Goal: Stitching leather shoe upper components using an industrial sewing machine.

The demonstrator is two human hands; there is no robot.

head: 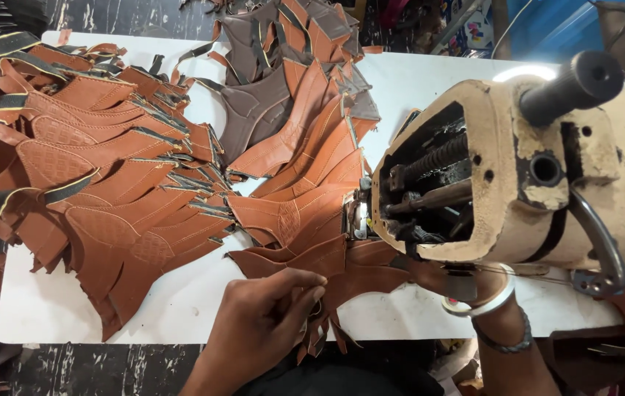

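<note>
Clearly, one left hand (265,312) pinches the near edge of a brown leather piece (312,260) lying under the sewing machine (503,176). One right hand (437,277) sits mostly hidden beneath the machine head, its grip impossible to tell. Brown leather pieces, too many to count, heap across the white table (180,301).

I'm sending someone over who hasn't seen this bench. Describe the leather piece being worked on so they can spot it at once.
Start at the worn cream sewing machine on the white table. Just below its open head lies a tan leather piece, near the table's front edge, with the left hand pinching its lower edge and the right hand mostly hidden beneath the machine. Unlike the heaped tan pieces and grey pieces, it alone is touched by hands.
</note>
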